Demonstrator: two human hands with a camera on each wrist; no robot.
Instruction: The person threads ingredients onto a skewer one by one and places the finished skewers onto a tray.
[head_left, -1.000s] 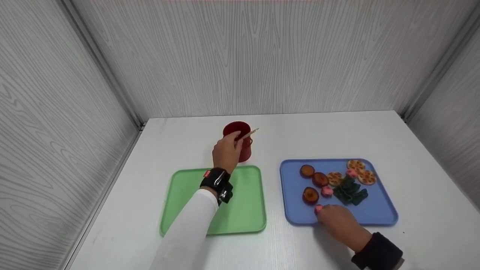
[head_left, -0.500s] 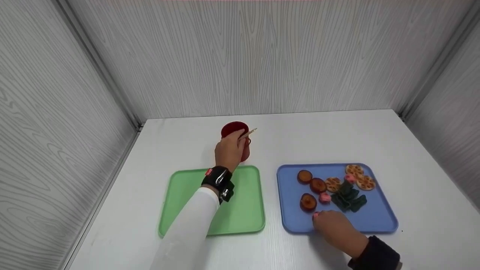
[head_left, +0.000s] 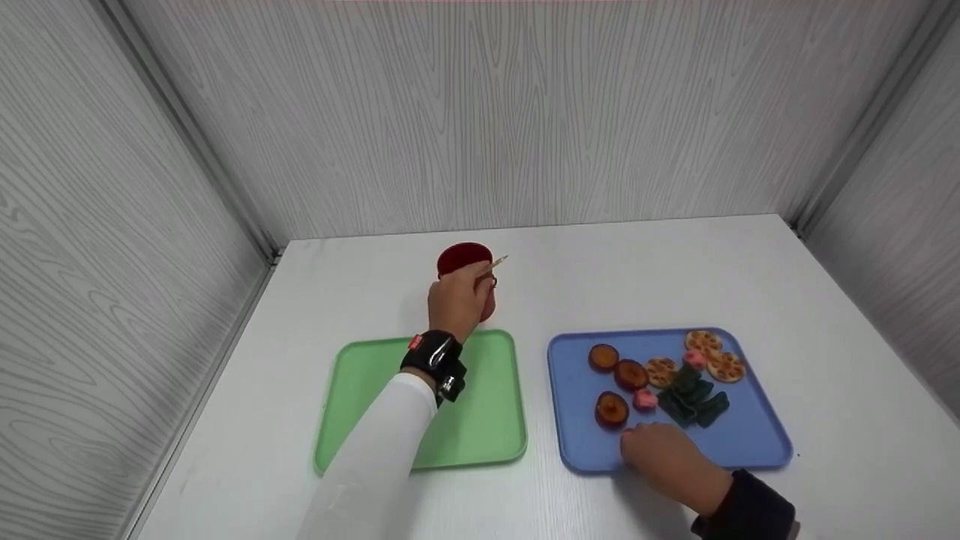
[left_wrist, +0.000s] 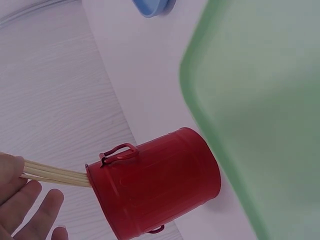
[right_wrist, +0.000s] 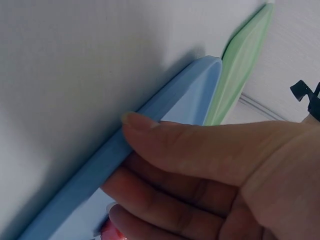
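Note:
My left hand (head_left: 457,304) is at the mouth of a red pail (left_wrist: 160,185) with small side handles. Its thumb and fingers pinch several thin wooden sticks (left_wrist: 57,173), whose lower ends go into the pail. Over on the right, my right hand (head_left: 667,457) grips the near edge of a blue tray (head_left: 757,442), thumb on the outer rim and fingers curled inside. On that tray lie brown-orange round slices (head_left: 611,409), lotus root slices (head_left: 726,367), dark green leaves (head_left: 694,397) and pink lumps (head_left: 645,400), one partly hidden by the right hand.
A green tray (head_left: 480,405) lies under my left forearm, left of the blue one, with a narrow strip of white table (head_left: 536,420) between them. Pale wood-grain panels (head_left: 495,112) close off the back and both sides.
The blue tray has slid slightly towards me with my right hand on its edge. My left hand has shifted a little at the pail and still pinches the sticks. The view has shifted slightly.

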